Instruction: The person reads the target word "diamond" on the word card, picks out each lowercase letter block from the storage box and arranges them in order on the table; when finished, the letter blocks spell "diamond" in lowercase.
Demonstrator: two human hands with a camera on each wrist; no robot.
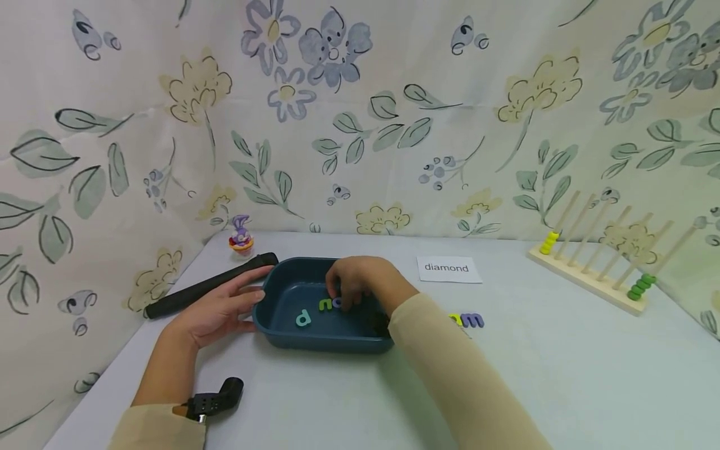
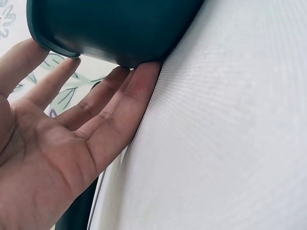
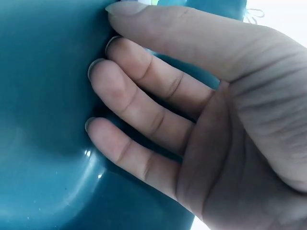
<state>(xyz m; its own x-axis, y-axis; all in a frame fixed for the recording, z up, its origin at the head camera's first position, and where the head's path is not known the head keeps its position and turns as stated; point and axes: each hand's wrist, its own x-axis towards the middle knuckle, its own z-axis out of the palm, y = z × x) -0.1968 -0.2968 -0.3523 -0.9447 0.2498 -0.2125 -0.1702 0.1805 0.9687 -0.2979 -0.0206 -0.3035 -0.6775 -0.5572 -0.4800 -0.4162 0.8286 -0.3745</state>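
Observation:
My left hand rests against the left side of a dark teal tray, its extended fingers touching the outer wall, as the left wrist view shows close up. Inside the tray, my right hand reaches down and pinches a purple letter between index finger and thumb; its other fingers curve loosely over the tray floor. A green letter n lies right beside the purple one, and a light turquoise letter d sits nearer the front left. My right forearm hides part of the tray's right end.
Right of the tray lie a purple letter m and a yellow-green letter, partly behind my sleeve. Behind them is a card reading "diamond". A wooden bead rack stands at right; a black rod and a cupcake-shaped figurine are at left.

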